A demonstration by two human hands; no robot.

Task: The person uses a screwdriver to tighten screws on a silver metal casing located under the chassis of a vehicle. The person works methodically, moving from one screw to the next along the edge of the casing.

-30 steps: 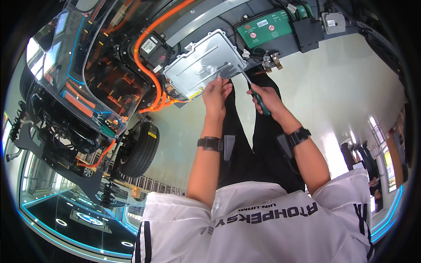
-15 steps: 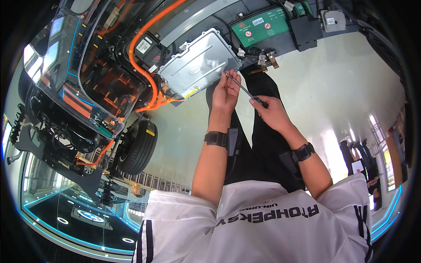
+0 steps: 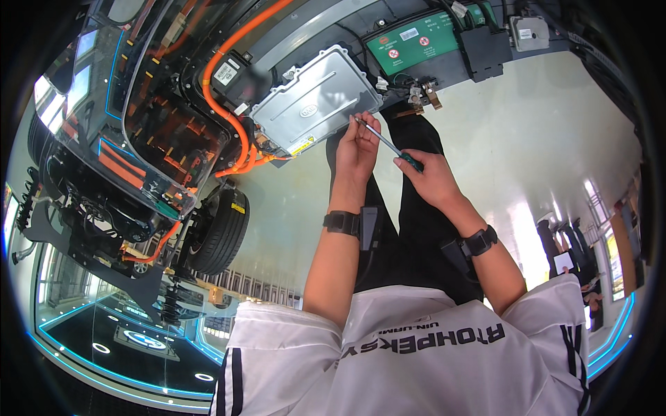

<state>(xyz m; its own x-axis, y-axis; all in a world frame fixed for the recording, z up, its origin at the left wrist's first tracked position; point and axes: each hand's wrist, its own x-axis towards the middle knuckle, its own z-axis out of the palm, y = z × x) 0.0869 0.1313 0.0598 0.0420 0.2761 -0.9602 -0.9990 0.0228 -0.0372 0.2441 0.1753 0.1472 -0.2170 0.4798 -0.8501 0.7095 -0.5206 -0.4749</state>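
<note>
My right hand [image 3: 431, 179] is wrapped round the dark green handle of a screwdriver [image 3: 386, 141], whose metal shaft slants up and left. The shaft's tip reaches the fingertips of my left hand [image 3: 356, 151]. Palm up, that hand has its thumb and forefinger pinched at the tip, and the other fingers are curled. Whatever small thing may be between them is too small to make out. Just beyond my left fingertips is a silver, ribbed metal housing [image 3: 316, 97], its lower right corner close to them.
A thick orange cable [image 3: 209, 83] curves down left of the housing. Farther right are a green labelled panel [image 3: 413, 43], a black box [image 3: 481, 52] and a copper-coloured bracket [image 3: 434, 97]. A tyre [image 3: 220, 232] stands at left on the pale floor [image 3: 541, 132]. People stand far right.
The screwdriver's handle shows a little more, and my right fingers have shifted slightly on it. My left hand stays almost still at the tip.
</note>
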